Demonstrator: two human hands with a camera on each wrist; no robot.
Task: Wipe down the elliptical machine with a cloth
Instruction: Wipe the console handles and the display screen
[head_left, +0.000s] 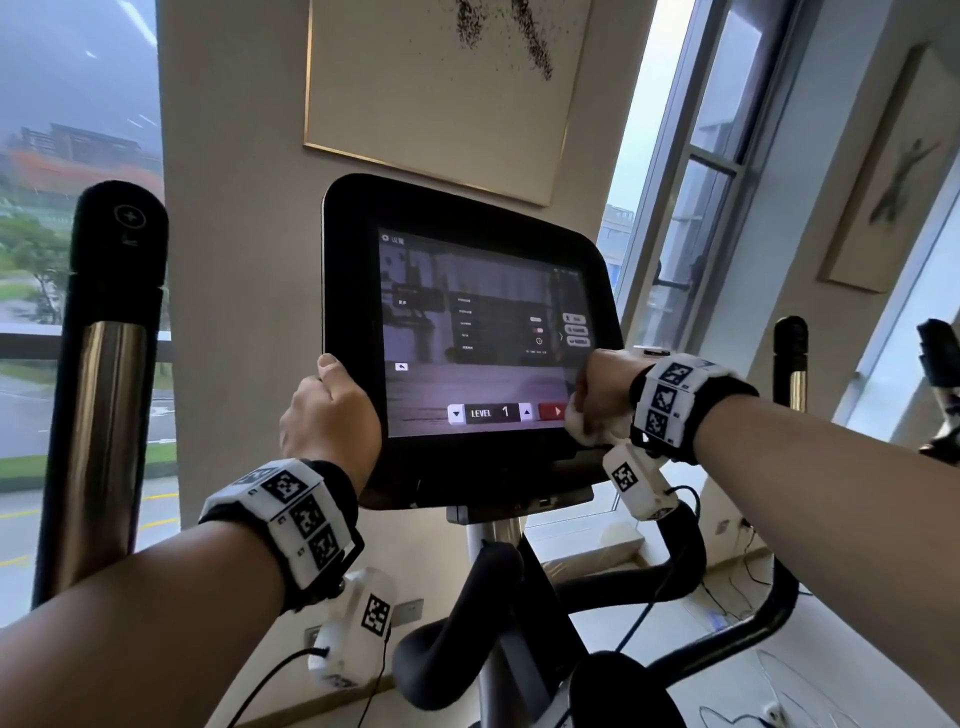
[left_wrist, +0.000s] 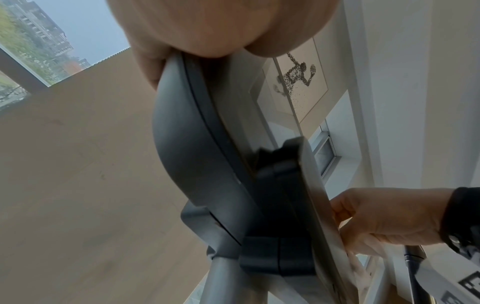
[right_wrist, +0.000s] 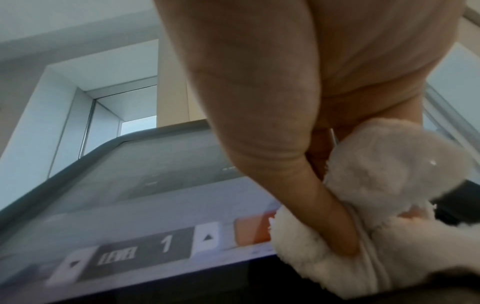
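My left hand (head_left: 332, 415) is clamped on the left edge of the console (head_left: 467, 332), thumb on the front bezel and fingers wrapped behind it, steadying the panel. My right hand (head_left: 597, 384) has its grip closed round a bunched white fleecy cloth (right_wrist: 363, 216), pressing it against the lower right corner of the touchscreen (right_wrist: 161, 205), right over the red button (head_left: 551, 411).

That is where I see trouble. The display is live — it reads LEVEL 1 with arrow keys beside it — so pressure from the cloth could register as a tap and start the machine or change a setting. The red button is partly under the cloth already. Pushing hard on one corner could also tilt the console on its mount, which my left hand is there to resist. The cloth is bunched, not flat, so I judge it will smear in streaks unless spread.

The screen is glossy glass that mirrors the room. Upright handlebars (head_left: 104, 364) stand left and right, with curved black grips below the console. Behind it is a beige wall with a framed picture (head_left: 441, 88); tall windows on both sides show grey sky and buildings. Cables lie on the floor at lower right.
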